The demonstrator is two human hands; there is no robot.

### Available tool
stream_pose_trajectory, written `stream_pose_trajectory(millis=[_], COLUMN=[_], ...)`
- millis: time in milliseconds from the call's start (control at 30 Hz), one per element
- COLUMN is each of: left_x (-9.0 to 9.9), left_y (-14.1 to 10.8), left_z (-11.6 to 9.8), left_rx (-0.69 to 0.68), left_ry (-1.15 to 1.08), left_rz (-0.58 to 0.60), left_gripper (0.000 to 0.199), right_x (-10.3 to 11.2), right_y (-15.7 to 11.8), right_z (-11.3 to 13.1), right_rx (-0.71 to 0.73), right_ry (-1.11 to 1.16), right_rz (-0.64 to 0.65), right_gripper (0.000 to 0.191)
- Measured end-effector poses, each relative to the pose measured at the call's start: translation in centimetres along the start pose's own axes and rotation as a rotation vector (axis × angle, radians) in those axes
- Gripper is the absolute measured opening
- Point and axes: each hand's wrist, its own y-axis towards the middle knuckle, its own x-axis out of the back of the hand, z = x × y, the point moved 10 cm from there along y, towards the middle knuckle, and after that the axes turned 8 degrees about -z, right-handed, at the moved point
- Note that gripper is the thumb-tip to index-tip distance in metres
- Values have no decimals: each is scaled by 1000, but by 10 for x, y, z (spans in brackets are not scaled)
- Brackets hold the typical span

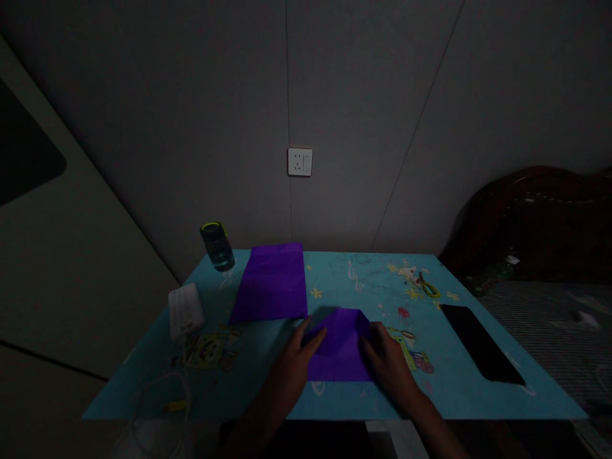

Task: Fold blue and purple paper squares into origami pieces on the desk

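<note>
A purple sheet (340, 357) lies near the table's front edge, its far part folded over or raised into a peak. At its left side is my left hand (297, 354), thumb and fingers apart, touching the paper. My right hand (386, 358) rests on the sheet's right side with fingers bent around the edge, their tips partly hidden. Farther back on the left, a second purple sheet (273, 284) lies flat with faint creases across it.
On the blue patterned table (354, 398) stand a bottle (217, 247) at the back left and a white power bank (185, 311) with a cable. Scissors (429, 288) lie at the back right, a black phone-like slab (480, 344) at the right edge.
</note>
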Motion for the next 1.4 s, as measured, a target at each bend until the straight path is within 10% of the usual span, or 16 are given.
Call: stream_pose_trajectory(millis=[267, 567, 867, 1167, 1400], left_x=[-32, -43, -29, 4, -2], left_y=[-5, -2, -16, -14, 7], left_z=[-26, -21, -38, -38, -14], left_rx=[-376, -324, -394, -281, -97], left_ry=[469, 342, 336, -44, -9], left_rz=[25, 123, 160, 307, 250], left_gripper=[51, 55, 36, 45, 32], right_x=[-17, -38, -27, -21, -34], right_y=[-5, -28, -34, -27, -14], right_z=[9, 58, 57, 74, 52], right_rx=[240, 677, 579, 529, 459], right_ry=[-194, -307, -368, -306, -487], right_rz=[88, 354, 492, 531, 372], right_gripper=[43, 52, 64, 27, 28])
